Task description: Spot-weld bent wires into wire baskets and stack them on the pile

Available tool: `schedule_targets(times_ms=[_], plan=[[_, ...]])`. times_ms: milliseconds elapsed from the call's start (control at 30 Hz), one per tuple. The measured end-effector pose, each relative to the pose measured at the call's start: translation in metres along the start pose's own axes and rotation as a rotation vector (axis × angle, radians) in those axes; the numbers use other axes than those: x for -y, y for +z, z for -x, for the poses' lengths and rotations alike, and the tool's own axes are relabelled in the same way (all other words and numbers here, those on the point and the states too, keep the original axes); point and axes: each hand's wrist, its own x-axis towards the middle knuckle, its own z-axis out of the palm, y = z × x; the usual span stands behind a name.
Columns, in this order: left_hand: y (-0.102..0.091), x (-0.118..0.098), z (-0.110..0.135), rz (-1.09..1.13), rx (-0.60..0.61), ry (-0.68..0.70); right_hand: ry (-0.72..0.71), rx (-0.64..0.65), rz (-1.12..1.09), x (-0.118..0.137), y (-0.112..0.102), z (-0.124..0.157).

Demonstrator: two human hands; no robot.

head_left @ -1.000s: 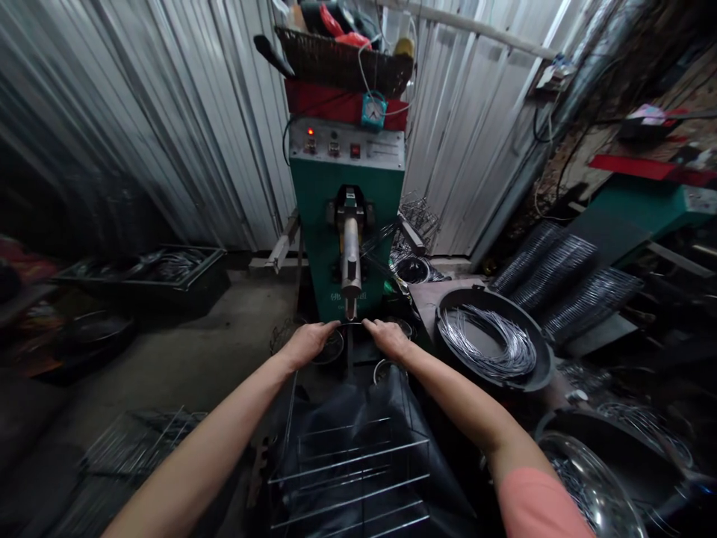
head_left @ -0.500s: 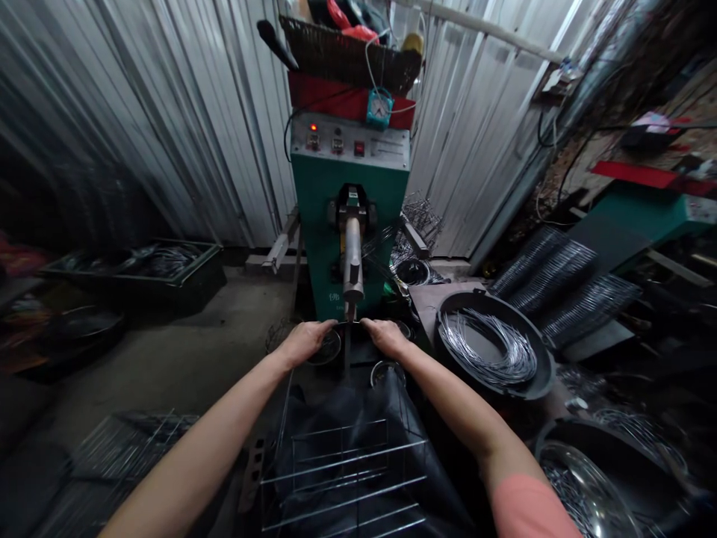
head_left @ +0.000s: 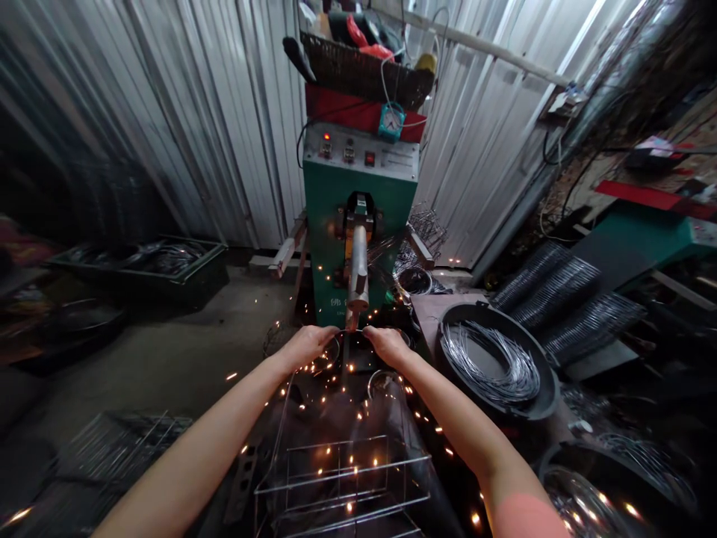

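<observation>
At the center of the frame, the fingers of both hands (head_left: 320, 338) hid the ends of a thin wire (head_left: 350, 329), too fine to follow. A wire rack (head_left: 341, 478) ran off the bottom edge, a wicker basket (head_left: 364, 71) off the top, and a corrugated metal wall (head_left: 67, 127) blurred into darkness at far left.

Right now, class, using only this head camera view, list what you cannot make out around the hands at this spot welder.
Head view:
- Electrode tip at the work: too small, and sparks blur it.
- What the left hand and right hand hold: their fingers hide it.
- Wire rack: bottom edge cuts it off; sparks cross it.
- Bowl: bottom edge cuts it off.
- Woven basket's contents: top edge cuts them off.
</observation>
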Motion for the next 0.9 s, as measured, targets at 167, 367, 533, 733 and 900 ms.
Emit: schedule_targets(times_ms=[167, 367, 533, 733, 900], plan=[[-0.007, -0.005, -0.006, 0.048, 0.071, -0.112, -0.001, 0.000, -0.239, -0.006, -0.003, -0.005], [-0.019, -0.016, -0.015, 0.125, 0.205, -0.316, -0.035, 0.116, -0.531, -0.015, -0.015, -0.017], [-0.029, -0.028, -0.018, 0.159, 0.272, -0.398, 0.059, 0.302, -0.702, -0.017, -0.026, -0.022], [-0.031, -0.032, -0.018, 0.166, 0.282, -0.431, 0.109, 0.351, -0.804, -0.015, -0.028, -0.021], [-0.031, -0.029, -0.021, 0.169, 0.305, -0.442, 0.149, 0.386, -0.882, -0.012, -0.028, -0.022]])
